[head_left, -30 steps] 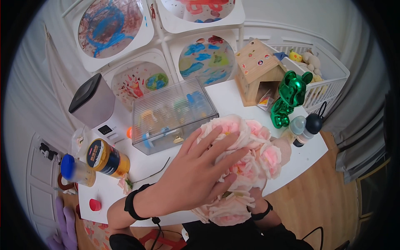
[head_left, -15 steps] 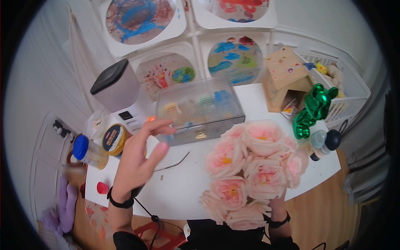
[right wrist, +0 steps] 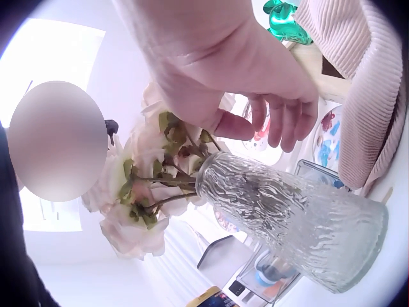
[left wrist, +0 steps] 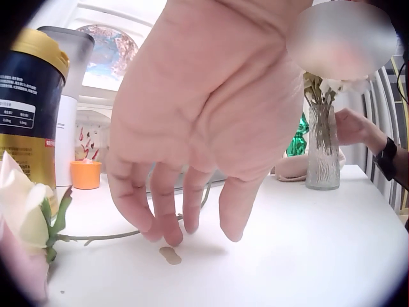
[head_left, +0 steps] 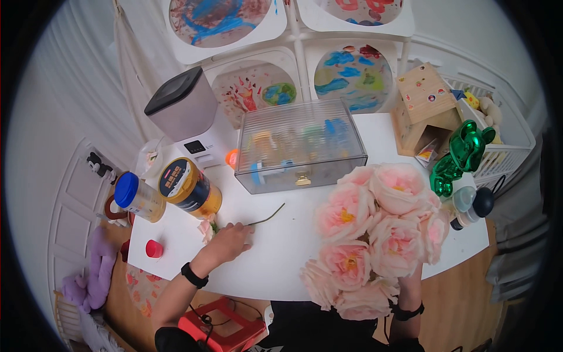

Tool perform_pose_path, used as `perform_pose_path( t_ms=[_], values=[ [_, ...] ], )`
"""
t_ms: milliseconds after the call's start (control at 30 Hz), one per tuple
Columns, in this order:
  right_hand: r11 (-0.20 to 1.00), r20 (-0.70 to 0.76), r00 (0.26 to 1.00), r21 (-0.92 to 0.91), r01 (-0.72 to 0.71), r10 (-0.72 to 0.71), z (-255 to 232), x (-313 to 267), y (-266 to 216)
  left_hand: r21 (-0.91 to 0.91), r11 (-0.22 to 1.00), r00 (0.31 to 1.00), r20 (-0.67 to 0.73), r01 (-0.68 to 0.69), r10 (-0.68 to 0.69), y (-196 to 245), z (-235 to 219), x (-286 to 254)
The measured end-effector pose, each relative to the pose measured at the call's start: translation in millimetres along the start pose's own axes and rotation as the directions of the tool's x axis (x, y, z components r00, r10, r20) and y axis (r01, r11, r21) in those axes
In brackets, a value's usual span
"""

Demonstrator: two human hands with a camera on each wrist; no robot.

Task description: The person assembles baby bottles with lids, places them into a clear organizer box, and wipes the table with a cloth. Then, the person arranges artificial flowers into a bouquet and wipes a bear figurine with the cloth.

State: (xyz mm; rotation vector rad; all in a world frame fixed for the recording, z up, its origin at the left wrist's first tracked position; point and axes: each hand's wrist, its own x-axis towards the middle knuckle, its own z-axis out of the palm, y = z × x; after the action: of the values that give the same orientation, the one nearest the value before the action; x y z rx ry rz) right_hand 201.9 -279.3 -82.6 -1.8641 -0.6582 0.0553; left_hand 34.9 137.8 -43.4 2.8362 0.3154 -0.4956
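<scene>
A single pink rose [head_left: 207, 231] lies on the table, its green stem [left wrist: 105, 237] running behind the fingertips of my left hand [head_left: 230, 242]. In the left wrist view, that hand [left wrist: 204, 109] points its relaxed fingers down at the stem, thumb apart, above a small beige piece [left wrist: 170, 255]. Pink roses [head_left: 394, 237] stand in a textured glass vase [right wrist: 294, 217]. My right hand [right wrist: 255, 83] is beside the vase's mouth with loosely bent fingers, not wrapped around the glass; blossoms mostly hide it in the head view.
Behind are a clear lidded box [head_left: 302, 146], a grey-and-white appliance [head_left: 187, 111] and a gold-lidded jar [head_left: 190, 188]. A blue-lidded jar [head_left: 139, 198] and red cup [head_left: 154, 249] stand left. A wooden house [head_left: 425, 108], green figure [head_left: 460, 157] and bottles are right.
My left hand has left the blossoms, swung left and come down to the loose rose's stem. The head view has shifted, so the table's objects appear farther right.
</scene>
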Motion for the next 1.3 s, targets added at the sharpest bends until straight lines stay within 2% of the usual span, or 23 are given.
perform_pose_path(
  t_ms=[100, 167, 233, 333, 400, 467, 533, 600, 700, 733, 800, 833, 867, 900, 967, 1000, 1067, 1100, 1133, 1200, 1233, 1267, 1300],
  values=[
    [0.937, -0.049, 0.995, -0.344, 0.065, -0.087, 2, -10, 38, 0.003, 0.998, 0.989, -0.136, -0.055, 0.055, 5, 4, 11],
    [0.855, -0.052, 0.987, -0.507, 0.108, -0.155, -3, -14, 38, -0.128, 0.992, 0.988, -0.152, 0.021, -0.041, 14, -4, 20],
    [0.994, -0.132, 0.99, -0.081, -0.07, 0.059, -9, -1, -12, -0.063, 0.998, 0.991, -0.13, -0.029, 0.021, 9, 3, 30],
    [0.989, -0.169, 0.985, -0.145, 0.02, -0.044, -9, -1, -4, 0.119, 0.987, 0.99, -0.079, -0.111, 0.121, 14, 5, 40],
    [0.998, -0.22, 0.974, -0.004, -0.063, 0.061, -9, 5, -17, 0.243, 0.958, 0.985, -0.045, -0.15, 0.165, 24, -1, 38],
    [0.993, -0.211, 0.975, 0.106, -0.049, 0.07, -16, 13, -34, 0.431, 0.887, 0.95, -0.171, -0.168, 0.263, 40, -22, 23],
    [0.975, -0.233, 0.966, 0.216, -0.058, 0.11, -25, 18, -47, 0.399, 0.912, 0.884, -0.387, -0.098, 0.264, 58, -55, 1],
    [0.945, -0.238, 0.96, 0.321, -0.064, 0.146, -33, 19, -45, 0.307, 0.948, 0.848, -0.48, -0.079, 0.226, 77, -100, -29],
    [0.895, -0.291, 0.943, 0.447, -0.014, 0.16, -45, 19, -44, -0.096, 0.97, 0.726, -0.68, -0.222, 0.099, 86, -154, -69],
    [0.895, -0.292, 0.944, 0.446, -0.011, 0.157, -47, 21, -51, -0.226, 0.927, 0.68, -0.732, -0.299, 0.041, 90, -174, -77],
    [0.924, -0.411, 0.91, 0.366, 0.109, 0.055, -50, 23, -61, -0.409, 0.726, 0.493, -0.863, -0.552, -0.111, 82, -201, -87],
    [0.924, -0.412, 0.91, 0.365, 0.114, 0.05, -51, 21, -61, -0.382, 0.656, 0.435, -0.896, -0.651, -0.091, 74, -218, -91],
    [0.924, -0.519, 0.855, 0.326, 0.201, -0.002, -54, 19, -60, -0.345, 0.576, 0.371, -0.925, -0.741, -0.076, 70, -233, -93],
    [0.918, -0.619, 0.783, 0.277, 0.283, -0.055, -56, 18, -60, -0.338, 0.573, 0.364, -0.928, -0.747, -0.073, 73, -241, -90],
    [0.876, -0.663, 0.735, 0.26, 0.407, -0.145, -60, 17, -67, -0.306, 0.199, 0.289, -0.951, -0.931, -0.114, 83, -252, -84],
    [0.822, -0.698, 0.681, 0.241, 0.516, -0.222, -62, 16, -71, -0.367, 0.11, 0.359, -0.929, -0.924, -0.089, 96, -251, -78],
    [0.824, -0.679, 0.683, 0.204, 0.528, -0.269, -63, 14, -84, -0.466, 0.002, 0.466, -0.883, -0.885, 0.053, 140, -240, -58],
    [0.843, -0.561, 0.794, 0.289, 0.453, -0.235, -61, 14, -100, -0.496, 0.113, 0.509, -0.846, -0.861, 0.158, 173, -235, -52],
    [0.86, -0.427, 0.883, 0.358, 0.364, -0.196, -59, 14, -117, -0.579, 0.206, 0.607, -0.787, -0.789, 0.111, 203, -225, -49],
    [0.817, -0.252, 0.95, 0.498, 0.292, -0.187, -53, 22, -147, -0.648, 0.114, 0.64, -0.681, -0.753, 0.356, 226, -207, -32],
    [0.82, -0.255, 0.949, 0.491, 0.294, -0.188, -48, 26, -159, -0.713, 0.089, 0.673, -0.602, -0.695, 0.43, 241, -200, -29],
    [0.707, -0.245, 0.954, 0.643, 0.293, -0.172, -43, 29, -169, -0.636, 0.168, 0.603, -0.566, -0.753, 0.562, 246, -192, -20],
    [0.569, -0.232, 0.96, 0.773, 0.281, -0.159, -42, 30, -175, -0.637, 0.182, 0.596, -0.528, -0.749, 0.605, 250, -188, -15]
  ],
)
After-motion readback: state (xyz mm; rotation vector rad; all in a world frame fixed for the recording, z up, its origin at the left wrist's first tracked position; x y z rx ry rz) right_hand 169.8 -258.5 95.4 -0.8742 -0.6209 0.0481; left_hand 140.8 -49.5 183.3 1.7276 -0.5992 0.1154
